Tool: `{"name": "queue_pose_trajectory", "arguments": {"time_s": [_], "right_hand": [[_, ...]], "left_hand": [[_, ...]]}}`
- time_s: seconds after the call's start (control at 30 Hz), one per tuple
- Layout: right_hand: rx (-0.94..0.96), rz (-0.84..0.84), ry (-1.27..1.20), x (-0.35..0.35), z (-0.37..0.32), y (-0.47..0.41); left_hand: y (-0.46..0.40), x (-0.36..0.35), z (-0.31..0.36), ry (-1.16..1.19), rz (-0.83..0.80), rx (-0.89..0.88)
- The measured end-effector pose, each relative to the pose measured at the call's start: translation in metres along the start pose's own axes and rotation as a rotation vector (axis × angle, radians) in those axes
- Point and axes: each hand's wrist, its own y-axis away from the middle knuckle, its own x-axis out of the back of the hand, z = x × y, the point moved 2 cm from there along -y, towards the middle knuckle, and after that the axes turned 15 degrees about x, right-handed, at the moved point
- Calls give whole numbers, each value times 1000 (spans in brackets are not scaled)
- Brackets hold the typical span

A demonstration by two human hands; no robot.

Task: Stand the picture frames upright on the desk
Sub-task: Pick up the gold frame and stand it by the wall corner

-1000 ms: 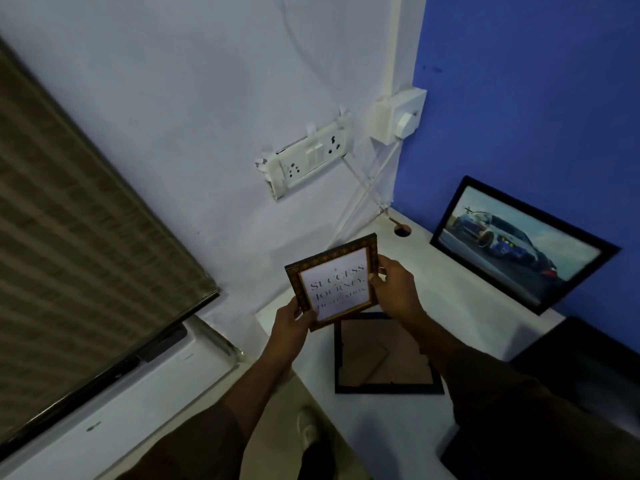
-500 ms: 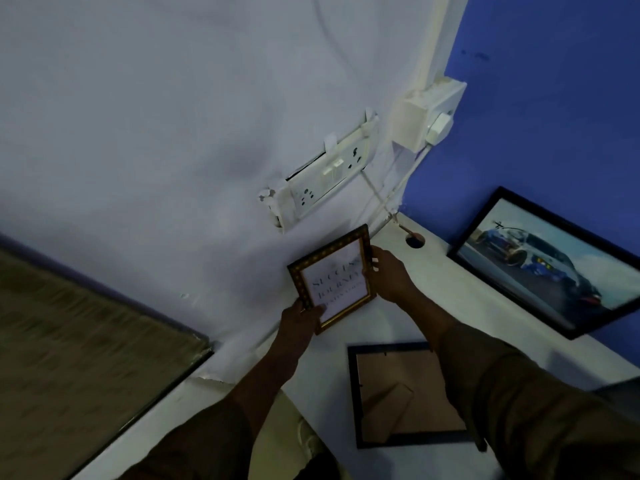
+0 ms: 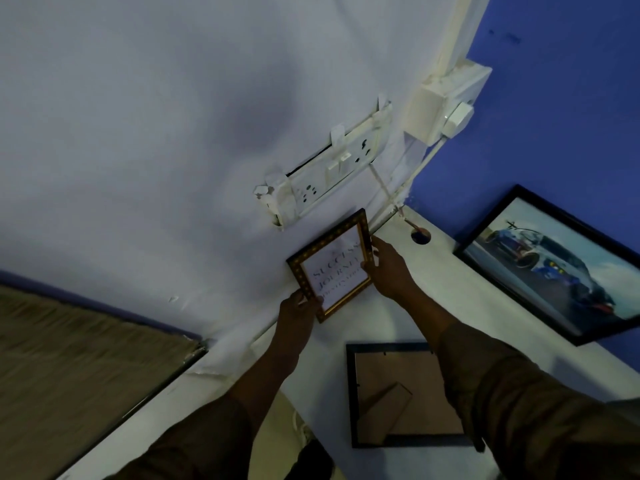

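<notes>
Nearest the camera, two dark sleeves rise from the bottom edge, their lower parts cut off by it. Just beyond them a black frame (image 3: 401,396) lies face down on the white worktop (image 3: 450,299), brown backing board and folded stand showing. Its right side is hidden behind the right forearm, so that edge cannot be made out.

Past the face-down frame, both hands hold a small gold-trimmed frame (image 3: 332,265) where the worktop meets the white wall (image 3: 173,133). The left hand (image 3: 298,313) has its grip closed on the gold-trimmed frame's lower left corner; the right hand (image 3: 389,268) has its grip closed on its right edge, with fingertips lying over the glass. The frame faces the camera and is tilted in view, its top corner just below the socket strip (image 3: 325,178). Whether its bottom edge touches the worktop cannot be told, since the left hand covers that corner. The print reads "SUCCESS" and "JOURNEY"; the last line is blurred and partly covered by fingers.

To the right of the gold-trimmed frame, a round cable hole (image 3: 420,236) opens in the worktop. Further right a large black-framed car picture (image 3: 554,265) stands leaning against the blue wall (image 3: 571,98), its right end cut off by the picture edge.

Above the gold-trimmed frame, the socket strip sits crooked on the white wall, with a white switch box (image 3: 446,105) up to its right.
</notes>
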Motion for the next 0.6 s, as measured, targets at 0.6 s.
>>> {"name": "queue_pose_trajectory", "arguments": {"time_s": [0.6], "right_hand": [[-419, 173, -8, 14, 112, 153]], "left_hand": [[27, -23, -57, -6, -126, 268]]}}
